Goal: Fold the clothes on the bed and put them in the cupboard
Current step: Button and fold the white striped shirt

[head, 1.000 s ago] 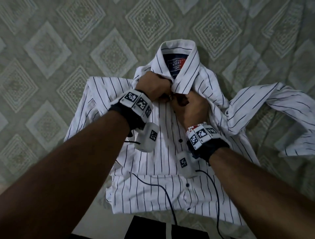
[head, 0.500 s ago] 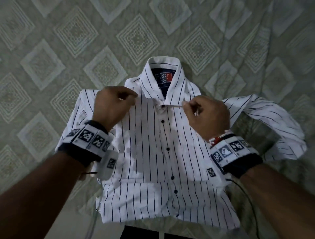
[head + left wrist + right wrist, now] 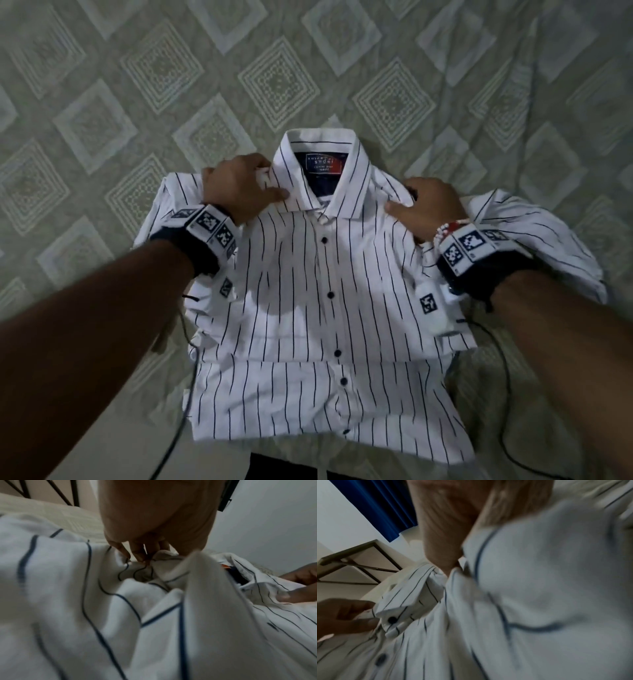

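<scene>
White striped shirt (image 3: 308, 291): front up, buttoned, spread flat on patterned bedspread (image 3: 137, 85).
Collar (image 3: 318, 178): far end of shirt, label showing.
Left hand (image 3: 236, 186): fingers curled, pinching shirt shoulder just left of collar.
Right hand (image 3: 428, 205): fingers curled, gripping shirt shoulder right of collar.

white shirt (image 3: 308, 291) with thin navy stripes and dark buttons, grey-green bedsheet (image 3: 137, 85) with diamond pattern, blue curtain (image 3: 382, 507)
</scene>
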